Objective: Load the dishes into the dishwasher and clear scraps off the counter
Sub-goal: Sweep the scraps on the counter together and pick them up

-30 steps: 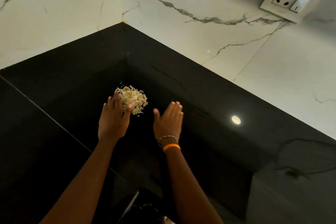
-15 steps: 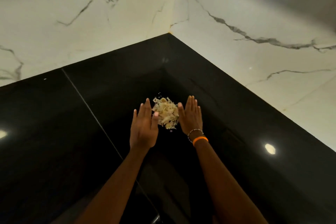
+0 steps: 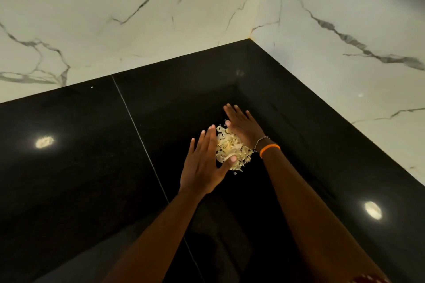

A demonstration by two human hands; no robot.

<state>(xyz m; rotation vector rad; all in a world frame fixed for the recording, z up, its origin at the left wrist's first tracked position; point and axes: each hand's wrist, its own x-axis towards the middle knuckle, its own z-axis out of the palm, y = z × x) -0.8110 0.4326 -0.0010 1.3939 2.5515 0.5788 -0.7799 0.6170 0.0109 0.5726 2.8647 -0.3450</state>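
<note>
One heap of pale yellow scraps (image 3: 231,148) lies on the glossy black desk (image 3: 76,167), near the inner corner where the two white marble walls (image 3: 138,18) meet. Two hands flank it. The left hand (image 3: 203,165) lies flat on the near left side of the heap, its four fingers (image 3: 208,142) straight and held side by side, pointing toward the corner, while the thumb is spread out to the right and its tip rests against the near edge of the scraps. The right hand (image 3: 245,127) stands on the far right side of the heap, its fingers also straight and close together, angled up and to the left, with the palm edge touching the scraps. Neither hand curls round anything; both press the heap from opposite sides, so the scraps sit between them. One small loose fragment lies on the desk just in front of the heap. The right wrist carries two bands: one orange band (image 3: 270,150) and one thin beaded bracelet (image 3: 262,140) just beyond it. One thin seam line (image 3: 138,131) runs across the desk to the left of the hands. Two bright round light reflections (image 3: 44,142) show on the surface, one far left and one at lower right.
</note>
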